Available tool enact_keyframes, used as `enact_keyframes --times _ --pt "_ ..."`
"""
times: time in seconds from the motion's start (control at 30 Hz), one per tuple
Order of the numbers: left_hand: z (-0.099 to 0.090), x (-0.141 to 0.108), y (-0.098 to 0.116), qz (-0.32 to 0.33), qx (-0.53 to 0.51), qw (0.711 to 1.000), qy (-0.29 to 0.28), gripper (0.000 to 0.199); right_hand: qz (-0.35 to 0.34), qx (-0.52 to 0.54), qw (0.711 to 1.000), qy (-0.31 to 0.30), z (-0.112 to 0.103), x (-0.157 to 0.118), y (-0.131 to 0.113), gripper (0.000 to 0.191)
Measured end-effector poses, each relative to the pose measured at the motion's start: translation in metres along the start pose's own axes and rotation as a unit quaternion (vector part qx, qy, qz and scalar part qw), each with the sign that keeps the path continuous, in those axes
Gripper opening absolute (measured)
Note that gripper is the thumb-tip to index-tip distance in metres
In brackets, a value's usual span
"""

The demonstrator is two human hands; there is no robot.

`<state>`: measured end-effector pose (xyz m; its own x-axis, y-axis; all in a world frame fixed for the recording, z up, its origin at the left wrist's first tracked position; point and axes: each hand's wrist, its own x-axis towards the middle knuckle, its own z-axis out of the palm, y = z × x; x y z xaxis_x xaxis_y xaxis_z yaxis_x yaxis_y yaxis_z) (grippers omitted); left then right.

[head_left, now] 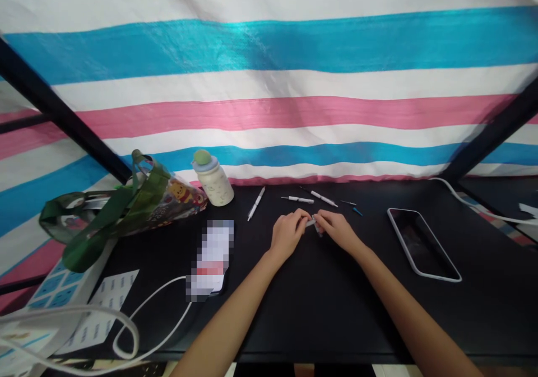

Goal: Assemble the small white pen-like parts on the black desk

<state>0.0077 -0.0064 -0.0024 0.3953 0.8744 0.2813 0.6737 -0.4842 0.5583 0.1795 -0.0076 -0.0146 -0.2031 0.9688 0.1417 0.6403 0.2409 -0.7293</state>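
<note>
Near the middle of the black table, my left hand (288,231) and my right hand (335,229) almost meet. Their fingers pinch small whitish pieces (311,223) between them, too small to make out. Just beyond the hands lie a white pen (256,203), a shorter white pen part (299,199) and another white pen (323,198). A thin dark refill piece (348,203) and a small blue piece (357,211) rest to the right of these.
On the left are a green bag (147,198), a cream bottle (216,184), a lit phone (210,262) with a white cable (163,340), and a printed sheet (105,310). A dark-screened phone (422,245) lies right. Striped cloth (294,113) hangs behind the black table (311,321).
</note>
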Motion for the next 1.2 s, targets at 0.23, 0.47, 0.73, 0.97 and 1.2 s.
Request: enact_keyframes --times 0.23,0.47,0.73,0.97,1.2 --pt "0.0 0.0007 -0.0059 -0.075 -0.068 0.995 0.003 0.029 -0.044 0.062 0.997 -0.02 0.0022 -0.0011 -0.0017 0.019" --pt "0.0009 0.001 -0.0066 -0.084 -0.079 0.993 0.013 0.032 -0.036 0.063 0.997 -0.002 0.003 -0.0015 -0.0011 0.021" --pt "-0.0007 -0.0003 -0.0031 -0.09 -0.083 0.992 0.022 0.034 -0.027 0.028 0.999 -0.017 -0.0006 -0.0023 -0.0054 0.026" --pt "0.0007 0.0007 -0.0051 -0.109 -0.088 0.99 0.033 0.033 -0.058 0.071 0.996 -0.018 0.006 -0.0014 -0.0026 0.011" --pt "0.0003 0.0008 -0.0057 -0.1 -0.09 0.989 0.053 0.029 -0.052 0.047 0.997 0.02 0.0044 -0.0017 -0.0028 0.02"
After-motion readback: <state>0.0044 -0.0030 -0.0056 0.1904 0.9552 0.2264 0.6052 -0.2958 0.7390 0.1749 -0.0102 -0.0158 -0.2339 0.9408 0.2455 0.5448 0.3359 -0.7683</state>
